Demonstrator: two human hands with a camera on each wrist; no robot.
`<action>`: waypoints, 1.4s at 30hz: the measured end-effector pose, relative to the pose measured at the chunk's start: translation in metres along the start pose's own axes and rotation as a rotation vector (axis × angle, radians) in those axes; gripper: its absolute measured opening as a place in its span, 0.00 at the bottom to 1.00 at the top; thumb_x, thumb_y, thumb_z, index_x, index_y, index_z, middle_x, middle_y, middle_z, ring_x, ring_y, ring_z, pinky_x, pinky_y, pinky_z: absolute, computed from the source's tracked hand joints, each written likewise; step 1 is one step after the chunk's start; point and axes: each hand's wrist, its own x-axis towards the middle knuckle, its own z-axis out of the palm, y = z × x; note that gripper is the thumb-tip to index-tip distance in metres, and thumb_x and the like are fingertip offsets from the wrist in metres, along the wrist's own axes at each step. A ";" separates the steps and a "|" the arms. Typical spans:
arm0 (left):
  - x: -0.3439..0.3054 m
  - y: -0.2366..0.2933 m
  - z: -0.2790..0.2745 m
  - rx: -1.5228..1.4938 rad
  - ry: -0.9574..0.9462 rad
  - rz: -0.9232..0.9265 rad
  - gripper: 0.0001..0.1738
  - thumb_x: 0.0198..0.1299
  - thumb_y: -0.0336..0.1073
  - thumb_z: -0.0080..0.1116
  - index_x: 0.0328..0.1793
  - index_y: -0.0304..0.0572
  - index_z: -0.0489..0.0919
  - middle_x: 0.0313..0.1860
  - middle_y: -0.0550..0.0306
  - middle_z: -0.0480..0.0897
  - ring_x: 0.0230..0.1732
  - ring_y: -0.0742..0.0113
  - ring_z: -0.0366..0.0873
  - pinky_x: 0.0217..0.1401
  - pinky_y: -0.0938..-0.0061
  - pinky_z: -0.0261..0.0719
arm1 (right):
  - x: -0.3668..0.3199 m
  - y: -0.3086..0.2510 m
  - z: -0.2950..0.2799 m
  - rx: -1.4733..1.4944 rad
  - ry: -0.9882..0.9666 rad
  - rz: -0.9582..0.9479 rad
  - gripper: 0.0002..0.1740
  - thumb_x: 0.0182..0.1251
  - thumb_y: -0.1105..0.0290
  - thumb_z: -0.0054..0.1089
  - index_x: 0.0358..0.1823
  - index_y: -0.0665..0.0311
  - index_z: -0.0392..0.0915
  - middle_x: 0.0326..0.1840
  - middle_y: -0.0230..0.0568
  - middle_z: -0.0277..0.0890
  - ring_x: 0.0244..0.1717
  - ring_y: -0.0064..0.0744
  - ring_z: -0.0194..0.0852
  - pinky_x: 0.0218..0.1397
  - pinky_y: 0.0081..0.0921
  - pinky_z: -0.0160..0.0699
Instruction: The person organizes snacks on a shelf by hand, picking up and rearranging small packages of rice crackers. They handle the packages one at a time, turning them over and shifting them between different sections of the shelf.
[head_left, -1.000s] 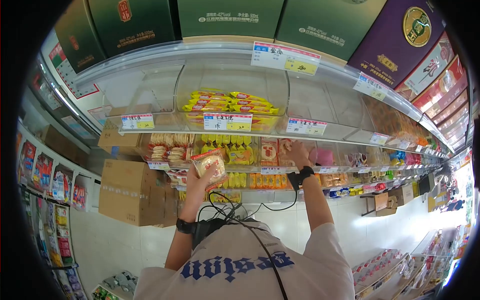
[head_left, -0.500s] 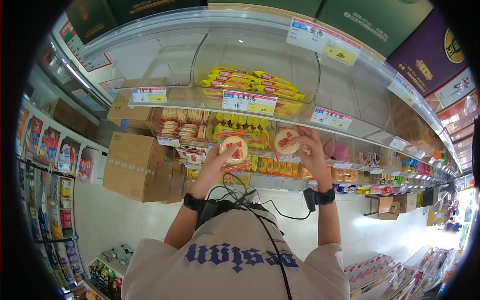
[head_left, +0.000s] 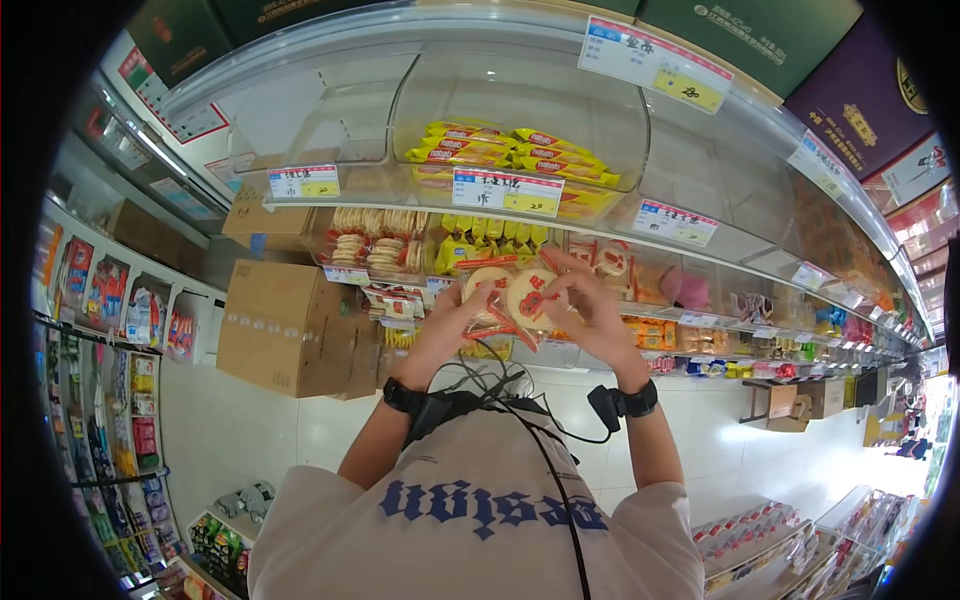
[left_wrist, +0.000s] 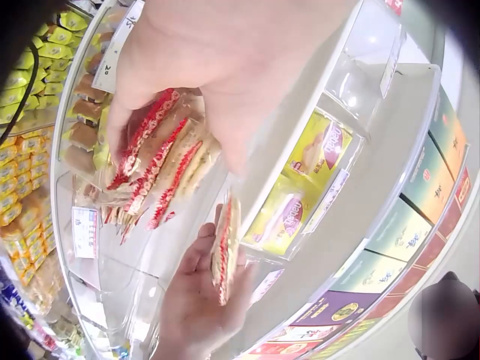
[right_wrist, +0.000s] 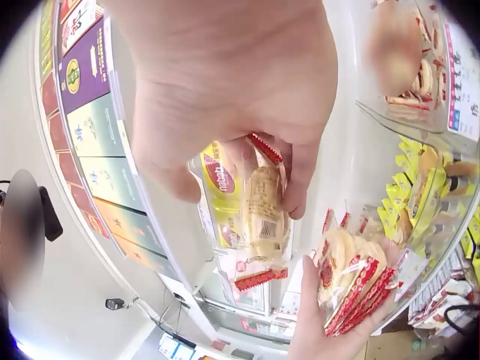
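Several clear, red-edged packets of round rice crackers [left_wrist: 161,161] are gripped between the thumb and fingers of my left hand [head_left: 452,328]. My right hand [head_left: 592,315] pinches one more rice cracker packet [right_wrist: 262,214], its flat back with a barcode facing the right wrist camera. In the head view that packet [head_left: 530,298] overlaps the front of the left hand's bundle [head_left: 482,290]. Both hands are raised in front of the snack shelf. The left wrist view shows the right hand's packet [left_wrist: 224,255] edge-on, a small gap from the bundle.
Behind the hands, clear shelf bins hold stacked crackers [head_left: 375,240], yellow-wrapped snacks [head_left: 490,240] and more red-printed packets [head_left: 610,260]. Yellow wafer packs [head_left: 510,155] sit a shelf higher. Cardboard boxes [head_left: 270,330] stand at the left. A cable [head_left: 550,450] runs down the shirt.
My right hand has come out of a shelf bin with a cracker packet and moved left to the left hand's packets. My left hand keeps its grip. The head view has shifted slightly.
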 end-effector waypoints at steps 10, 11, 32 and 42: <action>-0.011 -0.011 -0.005 0.142 0.049 0.002 0.33 0.85 0.55 0.41 0.76 0.30 0.71 0.65 0.53 0.82 0.64 0.72 0.77 0.67 0.74 0.76 | 0.012 -0.002 0.025 -0.194 0.072 0.000 0.29 0.64 0.73 0.78 0.65 0.65 0.77 0.63 0.47 0.76 0.61 0.38 0.81 0.61 0.31 0.86; -0.012 -0.011 -0.008 0.167 0.051 0.013 0.34 0.85 0.55 0.40 0.76 0.30 0.71 0.65 0.53 0.81 0.64 0.71 0.77 0.68 0.74 0.75 | 0.012 0.003 0.029 -0.155 0.109 -0.027 0.34 0.62 0.74 0.78 0.70 0.64 0.76 0.60 0.46 0.77 0.58 0.38 0.81 0.60 0.32 0.86; -0.029 0.014 -0.003 0.266 0.154 0.071 0.30 0.65 0.34 0.74 0.69 0.30 0.73 0.59 0.50 0.85 0.58 0.69 0.84 0.56 0.73 0.86 | 0.007 0.011 0.072 0.032 0.013 0.105 0.39 0.80 0.74 0.55 0.87 0.62 0.48 0.64 0.59 0.79 0.60 0.47 0.83 0.64 0.39 0.82; -0.026 0.012 0.012 0.268 0.234 0.343 0.40 0.58 0.30 0.78 0.72 0.33 0.66 0.63 0.49 0.81 0.60 0.67 0.82 0.60 0.72 0.85 | 0.008 0.000 0.074 -0.006 -0.001 0.125 0.41 0.81 0.77 0.50 0.89 0.62 0.41 0.60 0.57 0.79 0.55 0.35 0.82 0.64 0.34 0.80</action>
